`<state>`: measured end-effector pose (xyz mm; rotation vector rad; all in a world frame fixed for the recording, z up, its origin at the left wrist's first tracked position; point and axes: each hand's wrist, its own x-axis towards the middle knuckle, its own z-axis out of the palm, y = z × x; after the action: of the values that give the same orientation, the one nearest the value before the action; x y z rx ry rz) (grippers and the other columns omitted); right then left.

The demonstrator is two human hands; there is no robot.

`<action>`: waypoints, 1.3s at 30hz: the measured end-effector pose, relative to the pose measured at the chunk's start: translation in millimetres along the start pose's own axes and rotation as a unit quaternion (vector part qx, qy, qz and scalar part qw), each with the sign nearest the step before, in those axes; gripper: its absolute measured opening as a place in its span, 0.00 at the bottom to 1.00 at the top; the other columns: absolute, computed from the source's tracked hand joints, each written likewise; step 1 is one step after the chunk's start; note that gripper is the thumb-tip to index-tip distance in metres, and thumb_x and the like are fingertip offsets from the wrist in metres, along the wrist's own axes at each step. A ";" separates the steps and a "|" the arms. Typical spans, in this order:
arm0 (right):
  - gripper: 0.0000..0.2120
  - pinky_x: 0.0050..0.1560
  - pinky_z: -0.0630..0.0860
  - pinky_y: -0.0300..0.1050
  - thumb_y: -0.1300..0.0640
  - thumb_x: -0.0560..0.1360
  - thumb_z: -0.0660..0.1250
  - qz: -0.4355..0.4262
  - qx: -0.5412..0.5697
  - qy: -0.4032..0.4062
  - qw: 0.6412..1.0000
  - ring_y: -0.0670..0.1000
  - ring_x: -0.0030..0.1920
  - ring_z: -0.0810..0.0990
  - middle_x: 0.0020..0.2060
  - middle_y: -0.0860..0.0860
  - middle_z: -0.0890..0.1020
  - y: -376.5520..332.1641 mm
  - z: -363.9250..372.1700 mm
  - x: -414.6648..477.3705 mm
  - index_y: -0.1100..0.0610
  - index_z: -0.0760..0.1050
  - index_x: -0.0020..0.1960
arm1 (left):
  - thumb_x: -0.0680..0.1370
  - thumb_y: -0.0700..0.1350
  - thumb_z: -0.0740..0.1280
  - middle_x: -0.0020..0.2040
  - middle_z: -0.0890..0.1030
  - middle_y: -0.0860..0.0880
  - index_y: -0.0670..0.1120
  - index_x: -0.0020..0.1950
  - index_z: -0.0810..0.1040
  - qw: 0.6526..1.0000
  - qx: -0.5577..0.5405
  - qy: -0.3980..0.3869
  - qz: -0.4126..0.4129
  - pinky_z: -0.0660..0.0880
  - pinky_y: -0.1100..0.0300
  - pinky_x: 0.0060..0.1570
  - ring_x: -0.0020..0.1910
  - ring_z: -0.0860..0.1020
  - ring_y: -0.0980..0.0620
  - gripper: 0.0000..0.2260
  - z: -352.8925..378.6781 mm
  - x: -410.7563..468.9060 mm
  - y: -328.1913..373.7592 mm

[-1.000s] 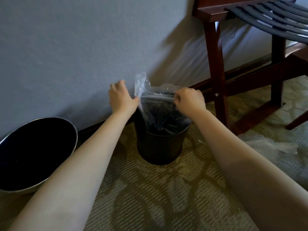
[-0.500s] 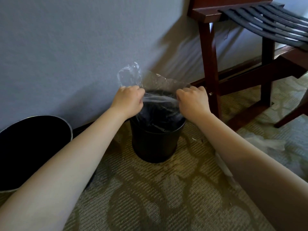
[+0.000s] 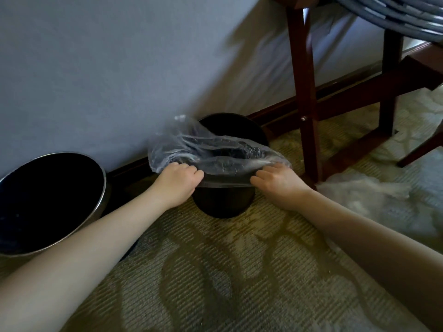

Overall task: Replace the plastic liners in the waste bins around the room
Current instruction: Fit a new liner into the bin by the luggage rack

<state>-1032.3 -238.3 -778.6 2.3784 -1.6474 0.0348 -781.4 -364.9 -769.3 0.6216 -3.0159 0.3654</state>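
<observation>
Small black waste bin (image 3: pixel 223 204): centre of frame, standing on carpet (image 3: pixel 215 271).
Clear plastic liner (image 3: pixel 215 146): stretched over the bin mouth, far edge raised.
Left hand (image 3: pixel 178 179) grip: fingers curled, pinching the liner's near edge.
Right hand (image 3: pixel 275 179) grip: likewise closed on the same edge.
Steel-rimmed bin (image 3: pixel 72 161): left of frame.

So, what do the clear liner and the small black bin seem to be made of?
The clear crinkled liner looks like thin glossy plastic film: see-through, wrinkled. The small round black bin seems matte plastic or painted metal; unclear.
</observation>
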 end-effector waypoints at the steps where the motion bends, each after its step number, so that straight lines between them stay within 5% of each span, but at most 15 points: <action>1: 0.14 0.35 0.77 0.48 0.66 0.59 0.76 0.009 -0.011 -0.026 1.000 0.55 0.33 0.79 0.32 0.51 0.78 -1.8 0.8 1.5 0.57 0.77 0.42 | 0.67 0.39 0.74 0.36 0.79 0.46 0.43 0.42 0.77 1.000 0.007 -0.027 -0.013 0.72 0.55 0.33 0.36 0.79 0.45 0.08 0.0 1.7 3.2; 3: 0.15 0.42 0.78 0.49 0.64 0.64 0.75 0.043 -0.033 -0.091 0.994 0.54 0.40 0.81 0.39 0.51 0.81 -3.9 0.4 6.0 0.56 0.78 0.48 | 0.77 0.41 0.64 0.48 0.79 0.46 0.44 0.51 0.77 0.993 0.026 -0.093 -0.061 0.71 0.54 0.47 0.50 0.77 0.46 0.05 7.5 5.9 5.6; 6: 0.17 0.62 0.72 0.53 0.59 0.76 0.64 0.083 -0.066 -0.202 0.974 0.54 0.60 0.77 0.58 0.51 0.79 -5.9 0.3 11.0 0.53 0.72 0.64 | 0.79 0.41 0.61 0.53 0.77 0.46 0.44 0.52 0.77 0.975 -0.036 -0.176 -0.130 0.73 0.55 0.55 0.54 0.75 0.48 0.07 20.7 5.0 4.1; 8: 0.18 0.61 0.72 0.50 0.58 0.77 0.62 0.102 -0.053 -0.242 0.963 0.54 0.60 0.76 0.60 0.52 0.78 -9.1 -1.8 9.7 0.54 0.70 0.66 | 0.78 0.42 0.61 0.51 0.76 0.46 0.44 0.52 0.77 0.963 -0.060 -0.226 -0.135 0.74 0.57 0.51 0.52 0.75 0.49 0.06 21.6 3.5 4.5; 10: 0.14 0.49 0.77 0.47 0.57 0.77 0.60 0.119 0.002 -0.230 0.966 0.54 0.51 0.80 0.52 0.51 0.80 -14.4 -5.8 7.6 0.54 0.72 0.62 | 0.79 0.44 0.60 0.45 0.73 0.47 0.44 0.47 0.76 0.962 -0.085 -0.224 -0.128 0.75 0.57 0.47 0.48 0.76 0.49 0.07 14.6 3.9 5.5; 14: 0.06 0.27 0.71 0.44 0.56 0.76 0.61 0.159 0.173 0.080 0.969 0.52 0.30 0.76 0.32 0.50 0.77 -35.4 -11.0 10.2 0.57 0.73 0.44 | 0.77 0.45 0.59 0.32 0.74 0.51 0.46 0.36 0.74 0.985 -0.145 0.084 -0.031 0.74 0.57 0.32 0.32 0.75 0.52 0.11 -6.3 2.7 13.8; 16: 0.04 0.33 0.71 0.43 0.58 0.75 0.63 0.195 0.224 0.169 0.940 0.50 0.35 0.75 0.35 0.51 0.77 -41.8 -14.5 19.2 0.58 0.74 0.46 | 0.75 0.42 0.62 0.32 0.75 0.48 0.44 0.35 0.74 0.966 -0.142 0.214 -0.006 0.69 0.62 0.30 0.31 0.73 0.52 0.09 -16.3 5.4 16.0; 19: 0.12 0.53 0.72 0.50 0.58 0.75 0.66 0.269 0.229 0.163 0.921 0.54 0.53 0.76 0.51 0.54 0.80 -40.5 -17.5 37.5 0.59 0.76 0.58 | 0.75 0.40 0.63 0.38 0.76 0.44 0.41 0.40 0.76 0.959 -0.111 0.258 -0.037 0.70 0.61 0.35 0.38 0.74 0.49 0.05 -27.8 20.8 5.5; 24: 0.19 0.62 0.67 0.55 0.56 0.76 0.64 0.323 0.197 0.117 0.918 0.56 0.64 0.70 0.62 0.53 0.74 -19.2 -29.1 62.7 0.55 0.70 0.66 | 0.73 0.38 0.66 0.52 0.76 0.40 0.38 0.46 0.78 0.970 -0.093 0.193 -0.117 0.76 0.47 0.46 0.52 0.74 0.40 0.05 -25.8 46.0 -19.9; 28: 0.21 0.63 0.66 0.55 0.56 0.76 0.65 0.346 0.185 0.088 0.915 0.57 0.65 0.68 0.63 0.53 0.72 4.6 -36.0 83.1 0.54 0.68 0.68 | 0.75 0.45 0.67 0.70 0.66 0.44 0.44 0.59 0.76 0.977 -0.120 0.085 -0.156 0.65 0.44 0.66 0.70 0.62 0.42 0.13 -23.2 70.9 -29.8; 39: 0.30 0.65 0.65 0.60 0.46 0.78 0.64 0.357 0.167 -0.088 0.915 0.60 0.70 0.64 0.70 0.56 0.68 70.7 -7.1 139.2 0.52 0.58 0.76 | 0.78 0.54 0.65 0.78 0.54 0.48 0.48 0.72 0.67 0.942 -0.232 -0.038 -0.239 0.57 0.48 0.72 0.76 0.54 0.45 0.25 -3.2 129.2 -75.5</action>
<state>-1046.5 -388.0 -736.2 1.8713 -2.7003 0.2583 -870.4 -481.2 -738.3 1.2780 -2.7177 -0.3838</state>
